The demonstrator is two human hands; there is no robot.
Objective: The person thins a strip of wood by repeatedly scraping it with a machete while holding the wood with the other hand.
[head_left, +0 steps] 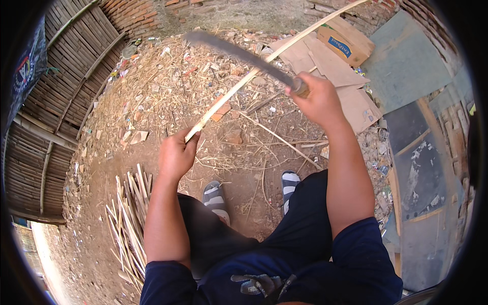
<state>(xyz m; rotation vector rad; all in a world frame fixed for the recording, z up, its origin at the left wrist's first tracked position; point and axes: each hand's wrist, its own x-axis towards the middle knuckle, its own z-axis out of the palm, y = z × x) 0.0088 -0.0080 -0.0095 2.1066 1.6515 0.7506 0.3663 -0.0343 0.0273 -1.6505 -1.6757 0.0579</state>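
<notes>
Gripped in my right hand (318, 100) is the handle of a machete (239, 57), its long dark blade pointing to the upper left. The blade crosses over a long pale bamboo strip (231, 93); whether they touch I cannot tell. My left hand (178, 154) is closed round the near end of that strip, which runs up and to the right as far as the brick wall. On the ground left of my left forearm lies a bundle of split bamboo strips (127, 213).
Shavings and rubble litter the dirt floor (152, 96). Flattened cardboard (330, 66) and a cardboard box (345, 40) lie at the far right, beside grey sheets (406, 61). A bamboo-slat wall (76, 56) stands at left, a brick wall (213, 15) at the back. My sandalled feet are below.
</notes>
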